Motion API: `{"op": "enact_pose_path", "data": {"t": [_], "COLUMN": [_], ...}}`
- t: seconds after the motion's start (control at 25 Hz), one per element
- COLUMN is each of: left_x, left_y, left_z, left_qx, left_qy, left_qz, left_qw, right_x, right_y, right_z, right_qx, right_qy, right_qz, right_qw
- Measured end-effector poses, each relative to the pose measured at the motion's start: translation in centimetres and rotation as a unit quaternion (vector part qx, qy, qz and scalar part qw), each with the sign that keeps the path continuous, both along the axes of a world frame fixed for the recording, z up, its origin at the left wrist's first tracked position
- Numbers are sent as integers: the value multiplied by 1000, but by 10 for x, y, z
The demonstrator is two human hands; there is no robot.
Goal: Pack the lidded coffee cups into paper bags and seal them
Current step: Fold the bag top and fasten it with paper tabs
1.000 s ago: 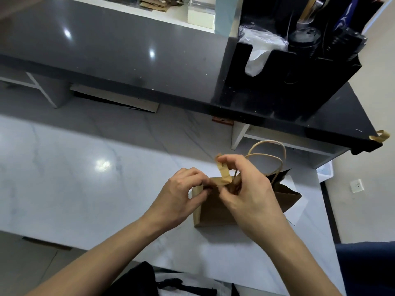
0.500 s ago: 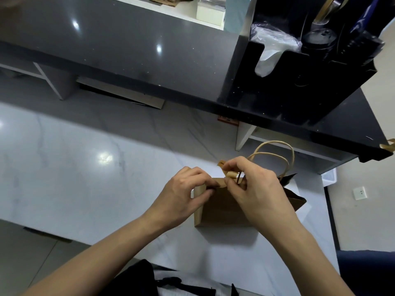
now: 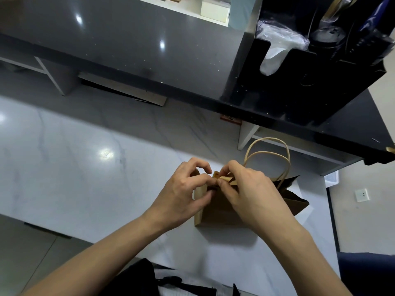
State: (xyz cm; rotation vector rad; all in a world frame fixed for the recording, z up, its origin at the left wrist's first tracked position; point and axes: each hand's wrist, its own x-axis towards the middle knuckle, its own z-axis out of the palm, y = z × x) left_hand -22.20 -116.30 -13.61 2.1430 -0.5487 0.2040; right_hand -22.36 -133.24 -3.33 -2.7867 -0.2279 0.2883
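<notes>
Both hands meet over the pale marble counter (image 3: 85,167), where our brown kraft paper bag (image 3: 222,212) stands: left hand (image 3: 183,195) pinching its folded top, right hand (image 3: 248,189) pinching a small tan sticker strip (image 3: 224,178). We should keep the fold flat, then press the strip squarely across. Cups unseen.

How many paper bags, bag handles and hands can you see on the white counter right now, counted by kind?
Brown paper bag: 1
Twisted paper handles on the bag: 2
Hands at the bag's folded top, left hand and right hand: 2
Small tan sticker strip pinched between the fingertips: 1
Total: 6
</notes>
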Motion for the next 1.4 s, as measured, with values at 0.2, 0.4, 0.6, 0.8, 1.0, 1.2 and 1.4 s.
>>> {"op": "enact_pose_path", "data": {"t": [0.2, 0.4, 0.6, 0.8, 1.0, 1.2, 1.4], "left_x": [0, -1, 0, -3, -5, -11, -12], "left_y": [-1, -2, -4, -5, -7, -9, -4], "left_z": [0, -1, 3, 5, 6, 9, 9], "left_qx": [-20, -80, -102, -127, -130, -158, -144], "left_qy": [23, 86, 103, 114, 109, 130, 117], "left_qz": [-3, -19, -23, -16, -4, 8, -15], "left_qw": [1000, 993, 989, 985, 986, 979, 983], "right_x": [-5, -25, -41, -50, -52, -48, -43], "right_y": [-12, -11, 1, 7, 20, 25, 23], "right_z": [-6, -17, -33, -46, -50, -47, -43], "right_qx": [137, 269, 389, 409, 420, 449, 422], "right_qy": [14, -91, -108, -100, -61, -43, -37], "right_qz": [-46, -84, -188, -288, -360, -399, -411], "right_qw": [989, 955, 896, 860, 831, 798, 807]}}
